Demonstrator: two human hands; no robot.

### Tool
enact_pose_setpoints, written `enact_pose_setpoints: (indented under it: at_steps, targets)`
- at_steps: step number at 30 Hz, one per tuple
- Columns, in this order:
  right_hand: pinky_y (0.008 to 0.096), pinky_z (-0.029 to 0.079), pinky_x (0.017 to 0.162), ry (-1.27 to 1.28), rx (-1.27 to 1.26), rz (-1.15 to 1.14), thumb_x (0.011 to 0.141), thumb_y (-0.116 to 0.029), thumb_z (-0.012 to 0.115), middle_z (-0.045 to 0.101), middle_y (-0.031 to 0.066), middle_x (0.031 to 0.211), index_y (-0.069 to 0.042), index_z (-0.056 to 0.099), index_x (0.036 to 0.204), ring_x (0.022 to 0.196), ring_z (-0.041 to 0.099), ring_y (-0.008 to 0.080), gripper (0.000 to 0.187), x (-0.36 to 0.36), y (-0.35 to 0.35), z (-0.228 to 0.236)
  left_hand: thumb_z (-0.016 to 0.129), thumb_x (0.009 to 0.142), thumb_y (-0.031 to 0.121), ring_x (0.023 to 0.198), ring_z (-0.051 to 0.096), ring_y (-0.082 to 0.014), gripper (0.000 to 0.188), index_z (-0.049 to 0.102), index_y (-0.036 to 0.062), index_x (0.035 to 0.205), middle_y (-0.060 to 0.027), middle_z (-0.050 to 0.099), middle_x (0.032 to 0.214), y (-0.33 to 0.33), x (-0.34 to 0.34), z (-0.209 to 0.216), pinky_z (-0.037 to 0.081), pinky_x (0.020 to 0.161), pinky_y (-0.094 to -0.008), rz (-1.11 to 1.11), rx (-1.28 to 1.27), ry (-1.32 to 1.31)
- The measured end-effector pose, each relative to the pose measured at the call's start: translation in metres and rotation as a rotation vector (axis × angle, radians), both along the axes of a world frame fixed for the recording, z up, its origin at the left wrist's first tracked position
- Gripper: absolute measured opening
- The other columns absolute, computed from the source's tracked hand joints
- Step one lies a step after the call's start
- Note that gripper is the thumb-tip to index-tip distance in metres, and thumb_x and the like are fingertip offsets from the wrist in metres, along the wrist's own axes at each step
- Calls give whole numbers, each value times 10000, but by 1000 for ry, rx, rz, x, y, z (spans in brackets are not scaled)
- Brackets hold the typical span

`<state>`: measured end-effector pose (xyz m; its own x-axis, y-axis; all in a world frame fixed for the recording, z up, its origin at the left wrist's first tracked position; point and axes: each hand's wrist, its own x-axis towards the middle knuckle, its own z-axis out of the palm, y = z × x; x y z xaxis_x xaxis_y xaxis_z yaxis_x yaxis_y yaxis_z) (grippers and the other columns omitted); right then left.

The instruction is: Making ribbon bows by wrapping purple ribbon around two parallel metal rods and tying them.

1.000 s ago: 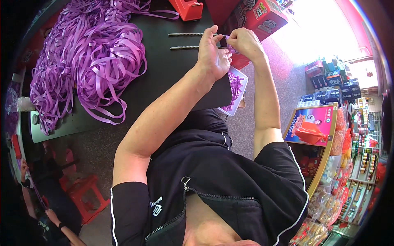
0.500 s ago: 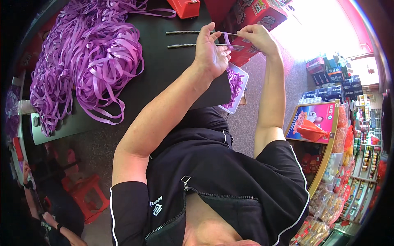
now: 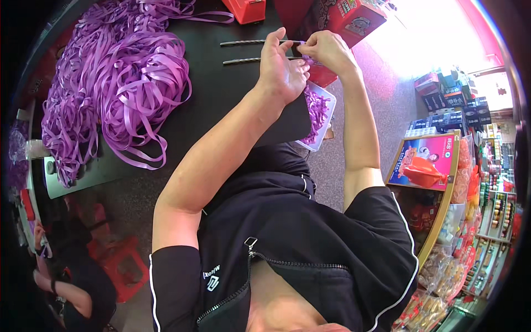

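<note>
Two slim metal rods with a twisted pattern, an upper rod [image 3: 241, 42] and a lower rod [image 3: 239, 61], stick out sideways over the dark table. My left hand [image 3: 282, 69] is at them, thumb raised and fingers curled toward a short piece of purple ribbon [image 3: 307, 58] around the rods' right part. My right hand [image 3: 331, 52] meets it from the right, fingertips pinched on the ribbon by the upper rod. My fingers partly hide the ribbon and the rod ends. A large heap of loose purple ribbon [image 3: 141, 83] covers the table's left side.
Below my hands, a white plastic tub [image 3: 330, 119] holds short purple ribbon pieces. A red box [image 3: 354, 25] and a red container [image 3: 247, 10] stand at the far side. Another person [image 3: 83, 282] is at lower left beside a red stool [image 3: 119, 268]. Packed shelves [image 3: 492, 221] line the right.
My right hand has moved left, from the rod's right end to the ribbon beside my left hand. My left hand has shifted only slightly. The other person's arms have moved.
</note>
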<state>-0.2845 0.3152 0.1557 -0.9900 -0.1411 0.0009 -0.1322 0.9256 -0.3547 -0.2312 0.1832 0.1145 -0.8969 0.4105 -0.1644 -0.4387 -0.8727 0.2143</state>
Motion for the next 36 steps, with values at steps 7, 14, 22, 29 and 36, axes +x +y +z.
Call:
enact_pose_setpoints:
  at_steps: [7, 14, 22, 29, 36]
  targets:
    - [419, 493, 702, 49, 29, 33, 677, -228, 648, 615, 206, 702, -14, 669, 738, 717, 628, 353, 223, -5, -2, -2, 559, 809, 525, 1402, -54, -434, 889, 115, 79, 1437, -372, -87, 1457, 1, 1, 0, 2, 1129, -473, -8, -15, 7]
    - [421, 499, 668, 119, 150, 44, 661, -204, 637, 609, 207, 657, -18, 664, 697, 685, 628, 346, 191, -6, -15, -9, 562, 804, 527, 1401, -82, -430, 897, 113, 73, 1435, -366, -98, 1459, 3, 0, 0, -9, 1128, -475, 4, -6, 8]
    - [381, 494, 659, 20, -76, 60, 678, -253, 656, 626, 166, 653, -28, 687, 736, 640, 636, 265, 235, -13, 11, -9, 565, 800, 537, 1399, -70, -439, 879, 147, 68, 1414, -370, -84, 1457, 0, -1, -1, -10, 1126, -475, 14, -11, -2]
    - [275, 369, 482, -141, -380, 154, 770, -263, 673, 520, 10, 545, -9, 685, 743, 489, 452, 94, 256, -44, 57, -52, 563, 793, 542, 1386, -19, -474, 878, 157, 64, 1408, -417, -38, 1429, 3, 1, 2, -36, 1123, -491, 8, -39, 22]
    - [230, 339, 481, -173, -412, 137, 838, -269, 657, 544, -27, 597, -55, 726, 829, 526, 445, 59, 224, -48, 74, -68, 555, 797, 541, 1384, 10, -472, 870, 157, 55, 1398, -418, -24, 1428, 1, 2, 0, -65, 1120, -498, -7, -66, 42]
